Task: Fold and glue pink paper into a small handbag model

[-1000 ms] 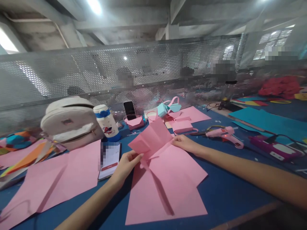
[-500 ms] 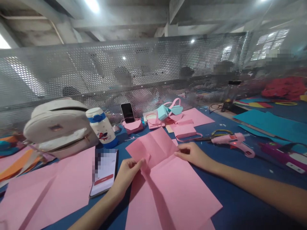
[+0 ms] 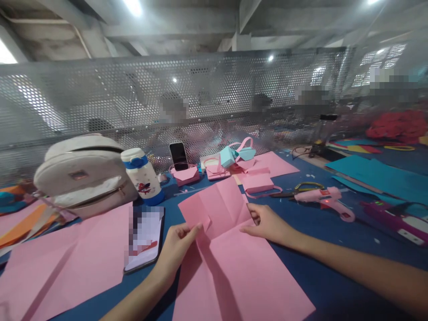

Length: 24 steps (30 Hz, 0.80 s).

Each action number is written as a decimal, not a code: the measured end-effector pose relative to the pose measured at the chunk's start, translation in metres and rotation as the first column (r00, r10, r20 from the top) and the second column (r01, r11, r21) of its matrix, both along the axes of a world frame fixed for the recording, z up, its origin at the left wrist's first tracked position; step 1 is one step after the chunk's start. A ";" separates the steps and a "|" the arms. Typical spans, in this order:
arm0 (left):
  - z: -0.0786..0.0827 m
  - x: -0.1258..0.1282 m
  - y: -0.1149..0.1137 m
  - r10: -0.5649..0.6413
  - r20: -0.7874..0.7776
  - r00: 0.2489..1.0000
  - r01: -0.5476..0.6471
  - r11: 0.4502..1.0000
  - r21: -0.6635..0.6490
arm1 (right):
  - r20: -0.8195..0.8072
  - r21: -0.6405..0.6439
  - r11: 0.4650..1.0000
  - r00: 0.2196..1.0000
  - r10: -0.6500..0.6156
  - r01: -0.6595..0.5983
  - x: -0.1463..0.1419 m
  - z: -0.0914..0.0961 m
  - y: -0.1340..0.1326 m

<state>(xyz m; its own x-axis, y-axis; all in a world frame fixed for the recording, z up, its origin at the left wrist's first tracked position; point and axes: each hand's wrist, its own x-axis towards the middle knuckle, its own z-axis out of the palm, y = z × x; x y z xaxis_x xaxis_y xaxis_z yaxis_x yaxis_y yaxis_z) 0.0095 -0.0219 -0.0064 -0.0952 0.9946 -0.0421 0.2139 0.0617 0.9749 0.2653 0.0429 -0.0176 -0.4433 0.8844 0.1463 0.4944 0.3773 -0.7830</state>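
And here we are, front and center of the blue tabletop: a pink sheet, smooth, matte and scored with folds, runs down toward the near edge, and both hands are on it! The left hand has its grip pinched tight, thumb over bent fingers, on the paper's left side; the right hand catches the opposite side between a flat thumb and curled fingers. Look at that shape: the upper panel tilts up from a crosswise crease, faint fold lines fanning over it, a small pointed flap poking out beside the left thumb, while a long shadowed ridge sweeps down the lower half. Over toward the left edge, a second pink sheet lies creased, its corner just beside a glossy phone. Behind them, a pale, soft-sided backpack and a rounded bottle with a blue lid. Toward the right edge, a pink plastic glue gun sits by the scissors, and along the far edge rises perforated metal sheeting.
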 end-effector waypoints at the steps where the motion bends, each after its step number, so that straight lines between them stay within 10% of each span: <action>1: -0.001 0.000 -0.001 -0.006 0.004 1.000 0.006 1.000 -0.002 | 0.015 0.007 1.000 1.000 -0.021 0.021 -0.001 0.000 0.000; 15: 0.001 0.004 -0.002 0.008 -0.013 1.000 -0.008 1.000 0.015 | 0.197 0.066 0.989 0.970 -0.142 0.132 -0.002 -0.002 -0.005; 24: 0.000 -0.002 -0.004 0.088 0.053 0.995 -0.085 0.995 -0.054 | -0.135 -0.017 0.996 0.987 0.084 -0.088 0.004 0.006 -0.003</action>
